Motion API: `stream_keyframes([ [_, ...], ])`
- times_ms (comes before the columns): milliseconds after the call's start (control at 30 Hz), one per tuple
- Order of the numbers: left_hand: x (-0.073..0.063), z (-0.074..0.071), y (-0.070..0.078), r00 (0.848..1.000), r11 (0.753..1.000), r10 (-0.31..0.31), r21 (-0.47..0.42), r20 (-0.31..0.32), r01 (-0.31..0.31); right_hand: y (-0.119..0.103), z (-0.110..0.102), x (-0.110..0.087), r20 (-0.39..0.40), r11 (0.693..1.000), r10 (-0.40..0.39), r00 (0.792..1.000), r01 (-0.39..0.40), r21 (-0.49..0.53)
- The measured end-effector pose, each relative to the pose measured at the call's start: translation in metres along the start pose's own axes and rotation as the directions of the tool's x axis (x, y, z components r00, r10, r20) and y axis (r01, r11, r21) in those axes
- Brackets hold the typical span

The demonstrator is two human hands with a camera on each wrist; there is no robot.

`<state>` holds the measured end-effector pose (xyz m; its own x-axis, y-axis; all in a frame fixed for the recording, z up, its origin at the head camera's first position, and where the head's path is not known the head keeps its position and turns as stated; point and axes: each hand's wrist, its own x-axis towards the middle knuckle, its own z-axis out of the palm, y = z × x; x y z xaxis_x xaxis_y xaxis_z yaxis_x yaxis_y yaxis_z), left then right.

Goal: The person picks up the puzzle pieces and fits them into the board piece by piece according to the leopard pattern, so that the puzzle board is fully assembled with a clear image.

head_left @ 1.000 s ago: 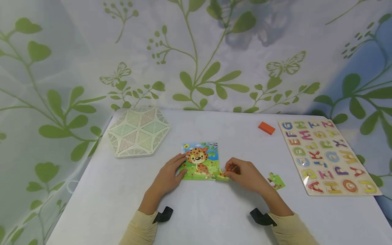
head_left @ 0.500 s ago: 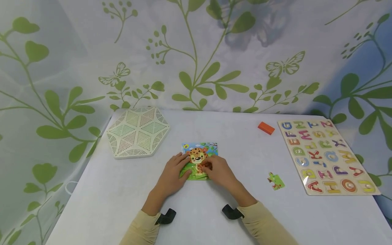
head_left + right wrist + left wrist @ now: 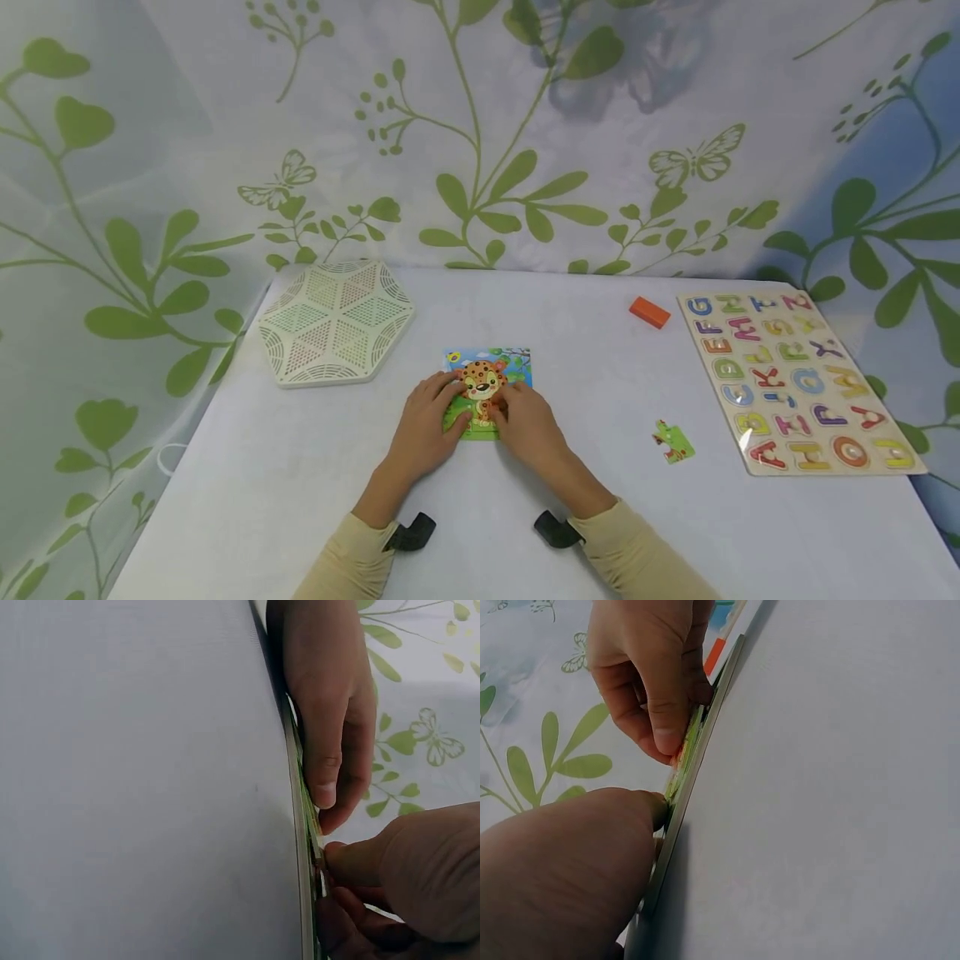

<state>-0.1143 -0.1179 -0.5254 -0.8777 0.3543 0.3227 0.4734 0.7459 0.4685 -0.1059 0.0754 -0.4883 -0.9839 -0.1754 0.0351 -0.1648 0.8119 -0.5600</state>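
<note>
A leopard jigsaw puzzle (image 3: 486, 371) lies flat on the white table, partly covered by both hands. My left hand (image 3: 429, 418) rests on its left side, with the thumb on the lower part of the picture. At the right side, my right hand (image 3: 528, 423) pinches a puzzle piece against the board; its fingers hide most of that piece. The left wrist view shows the right hand (image 3: 656, 667) with thumb and fingertips at the puzzle's edge (image 3: 686, 769). Farther right on the table lies a loose green puzzle piece (image 3: 678, 443).
A wooden alphabet board (image 3: 795, 392) occupies the table's right side. An orange block (image 3: 649, 312) is toward the back. On the left sits a pale hexagonal board (image 3: 337, 323) with a perforated pattern. A leaf-printed curtain (image 3: 480, 167) hangs behind the table.
My right hand has carried a puzzle piece leftward from beside the puzzle's lower right corner onto the puzzle. The left hand stays on the left side, its thumb shifted slightly inward.
</note>
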Motion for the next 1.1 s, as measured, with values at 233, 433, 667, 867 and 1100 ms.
stream_keyframes([
  [233, 0.003, 0.004, 0.004, 1.0, 0.999, -0.023, -0.026, -0.016, 0.023, 0.012, -0.017, -0.006, 0.047, 1.0, -0.008, 0.999, 0.007, 0.019],
  [433, 0.003, 0.004, 0.005, 0.996, 0.996, -0.081, -0.03, 0.041, 0.082, 0.056, -0.069, -0.037, 0.072, 0.992, 0.069, 0.995, -0.076, 0.098],
  [667, 0.002, 0.002, 0.003, 0.997, 0.996, -0.078, -0.043, 0.03, 0.079, 0.125, -0.124, -0.092, -0.006, 0.973, 0.228, 0.974, -0.228, -0.043],
  [867, 0.002, 0.001, 0.003, 0.997, 0.996, -0.079, -0.041, 0.014, 0.079, 0.15, -0.138, -0.109, 0.036, 0.919, 0.366, 0.93, -0.354, -0.175],
  [1100, 0.002, 0.0, 0.004, 0.995, 0.994, -0.088, -0.056, 0.035, 0.09, 0.137, -0.131, -0.095, 0.096, 0.937, 0.337, 0.937, -0.324, -0.127],
])
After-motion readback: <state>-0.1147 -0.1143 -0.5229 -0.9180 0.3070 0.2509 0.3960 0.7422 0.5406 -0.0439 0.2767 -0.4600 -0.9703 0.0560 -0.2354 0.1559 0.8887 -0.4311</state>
